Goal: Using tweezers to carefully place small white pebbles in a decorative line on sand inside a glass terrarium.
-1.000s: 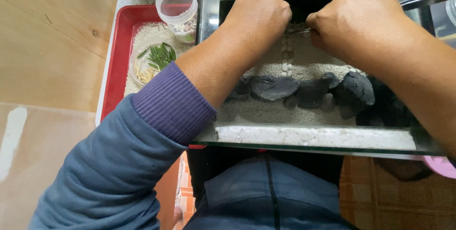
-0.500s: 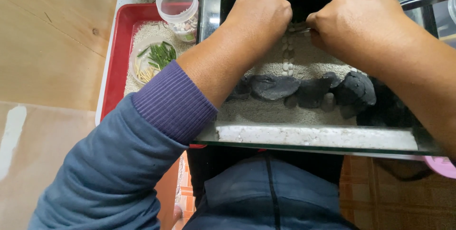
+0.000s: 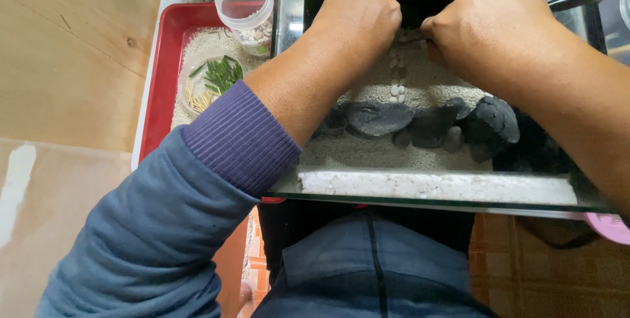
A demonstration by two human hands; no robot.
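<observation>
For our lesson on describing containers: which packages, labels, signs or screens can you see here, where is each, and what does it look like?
No labels, signs or screens show.
Clear plastic jar: round, open-topped, holding small pale pebbles; stands at the far end of the red tray, left of the glass tank.
Small round dish: pale, holding green leaf cuttings and pale sticks; lies on the sand in the red tray.

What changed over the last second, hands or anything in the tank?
Nothing visibly changed. Both the left hand and right hand stay bunched together over the sand at the back of the glass tank. The dark stones, red tray and clear cup lie as before.
</observation>
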